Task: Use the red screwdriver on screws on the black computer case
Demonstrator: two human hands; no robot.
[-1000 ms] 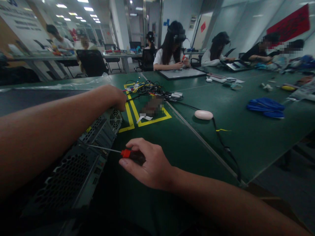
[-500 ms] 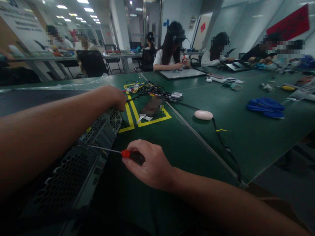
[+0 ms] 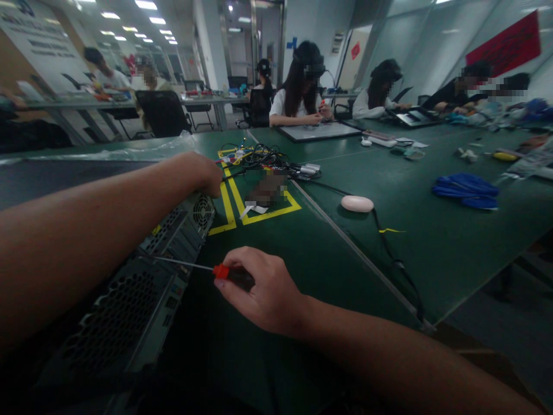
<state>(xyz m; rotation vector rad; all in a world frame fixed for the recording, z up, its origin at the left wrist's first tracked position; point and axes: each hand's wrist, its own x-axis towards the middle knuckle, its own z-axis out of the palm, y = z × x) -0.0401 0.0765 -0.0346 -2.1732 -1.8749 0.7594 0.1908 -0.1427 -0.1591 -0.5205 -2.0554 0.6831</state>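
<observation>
A desktop computer case [image 3: 142, 282] lies on its side on the green table [image 3: 328, 259], its perforated rear panel and fan grille facing me. My right hand [image 3: 259, 291] is closed round the red-and-black handle of a screwdriver [image 3: 203, 267]. The thin shaft runs left, and its tip meets the rear panel. My left hand [image 3: 203, 173] rests on the far top corner of the case with its fingers curled over the edge, above the fan grille.
Yellow tape marks a square [image 3: 259, 202] holding a tangle of cables [image 3: 259, 157] behind the case. A pink oval device [image 3: 357, 203] with a black cord and blue gloves [image 3: 466, 189] lie to the right. Several people work at the far side.
The right hand and screwdriver have shifted slightly down and right, with the grip turning a little. The left hand stays on the case.
</observation>
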